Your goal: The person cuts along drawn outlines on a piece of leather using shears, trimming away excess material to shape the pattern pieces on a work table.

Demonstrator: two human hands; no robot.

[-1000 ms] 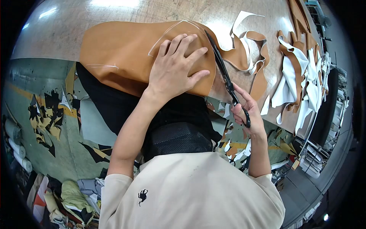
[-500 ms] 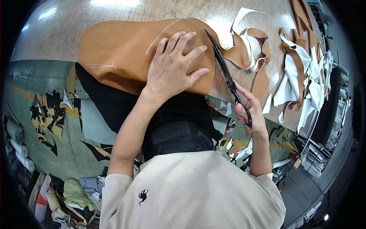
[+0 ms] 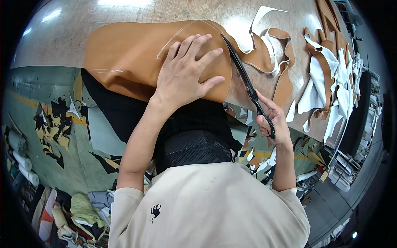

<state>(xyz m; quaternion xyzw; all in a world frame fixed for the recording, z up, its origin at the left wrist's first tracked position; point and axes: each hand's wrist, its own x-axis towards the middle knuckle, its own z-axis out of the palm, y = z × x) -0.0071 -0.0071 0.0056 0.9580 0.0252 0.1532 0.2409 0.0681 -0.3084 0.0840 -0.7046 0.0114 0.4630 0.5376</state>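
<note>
Writing is nowhere readable here; the only mark is a small dark figure (image 3: 155, 212) printed on the chest of the person's beige shirt (image 3: 206, 206), too small to make out as a brand. The left hand (image 3: 184, 74) lies flat with fingers spread on a tan leather sheet (image 3: 124, 49), pressing it down on the wooden table (image 3: 136, 12); it grips nothing. A thin pale line (image 3: 173, 35) drawn on the leather curves just past the fingertips. The right hand (image 3: 273, 122) is closed around the handles of black scissors (image 3: 248, 87), fingers through the loops, and the blades point away up the right edge of the sheet, touching the leather near its far corner; how far the blades are parted cannot be told, as they read as one dark line. The sheet spreads across the near part of the table and hangs over its front edge, above a black apron (image 3: 124, 111). Curling tan and white offcut strips (image 3: 273, 45) lie just beyond the scissors, and a larger heap of tan and white pieces (image 3: 326, 74) sits further right. Scraps (image 3: 53, 124) litter the green floor on the left.
</note>
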